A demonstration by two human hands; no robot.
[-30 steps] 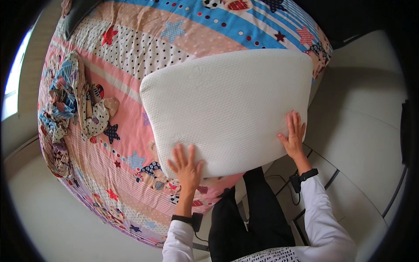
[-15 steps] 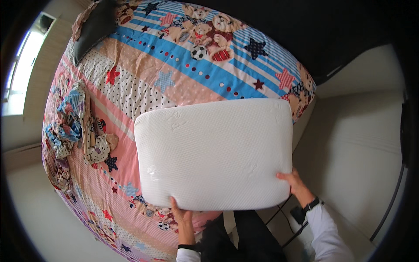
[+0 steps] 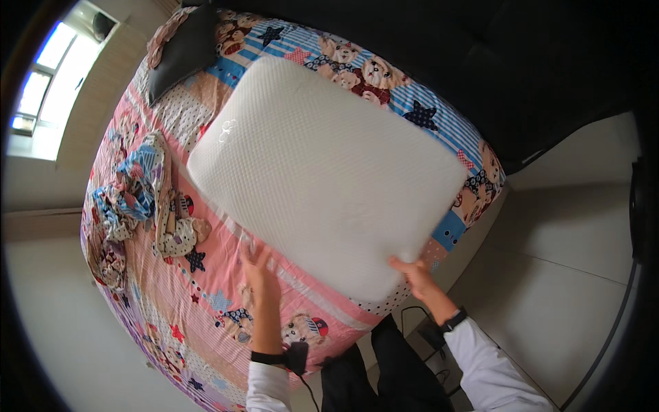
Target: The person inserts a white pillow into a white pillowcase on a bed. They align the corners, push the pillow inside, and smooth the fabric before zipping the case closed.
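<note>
The white pillow (image 3: 329, 172) is held over the patterned bedspread (image 3: 206, 302), its corner at five o'clock pinched by the right hand (image 3: 414, 273); the left hand (image 3: 259, 275), spread open, is just off the near edge; grip both corners evenly; crumpled cloth (image 3: 130, 199) at nine o'clock, dark cushion (image 3: 180, 49) at eleven.

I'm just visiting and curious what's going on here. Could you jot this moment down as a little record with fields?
Setting: bed with a colourful patchwork sheet printed with bears and stars, pale floor beside it
Main thing: large white textured rectangular pillow, above the bed
Right hand: grip on the pillow's near edge
Left hand: open, blurred, just below the pillow's near edge; contact unclear
Also on the bed: crumpled multicoloured cloth at the left, dark grey cushion at the far corner
Wrists: dark band on each
</note>
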